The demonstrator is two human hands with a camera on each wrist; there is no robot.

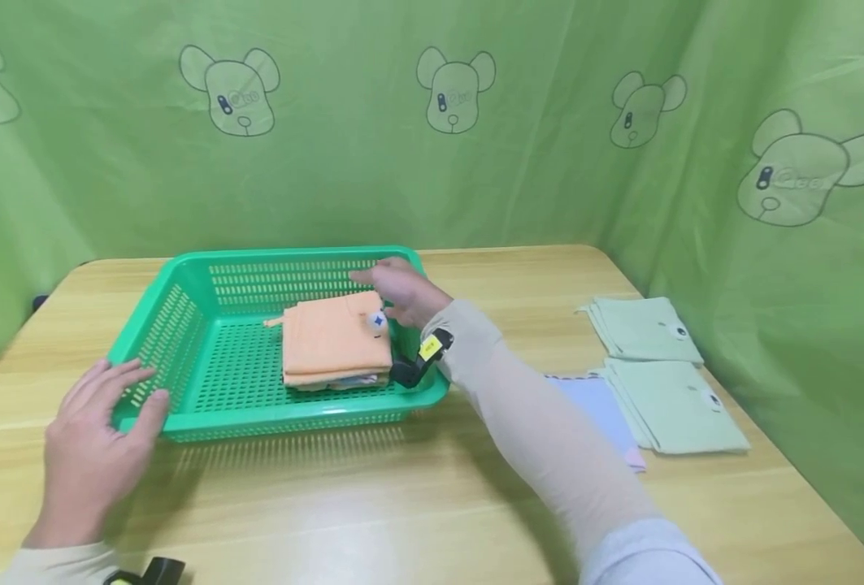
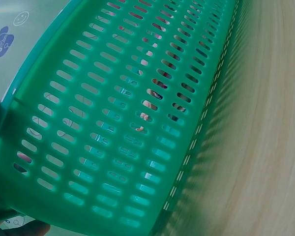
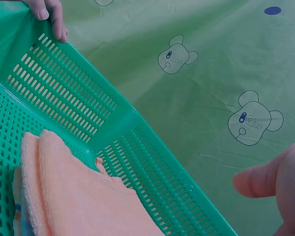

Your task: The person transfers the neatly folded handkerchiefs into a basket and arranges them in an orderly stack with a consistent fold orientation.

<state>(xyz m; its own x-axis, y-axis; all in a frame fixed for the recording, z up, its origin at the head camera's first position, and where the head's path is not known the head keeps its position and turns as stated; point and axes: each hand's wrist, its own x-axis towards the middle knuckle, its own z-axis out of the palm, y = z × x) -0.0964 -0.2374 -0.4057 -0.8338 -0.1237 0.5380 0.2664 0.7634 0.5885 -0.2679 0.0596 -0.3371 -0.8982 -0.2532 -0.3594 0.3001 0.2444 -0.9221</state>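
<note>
My left hand [image 1: 98, 443] rests at the near left corner of a green plastic basket [image 1: 271, 422], fingers spread over the rim. In the right wrist view its fingertips lie along that rim. Inside the basket, toward the right, sits a folded peach towel [image 1: 336, 337] with a hanging loop and a stitched eye, on top of other folded cloth. My right hand [image 1: 405, 292] hovers over the basket's right end, just beyond the towel, fingers extended and nothing in them. Its thumb [image 3: 258, 182] sticks out straight, apart from the towel.
On the right of the wooden table [image 1: 329, 504] lie two folded pale green towels [image 1: 644, 329], one in front of the other. A folded blue cloth [image 1: 600, 406] with a pink corner lies beside them, partly behind my right arm. A green curtain [image 1: 351, 187] surrounds the table.
</note>
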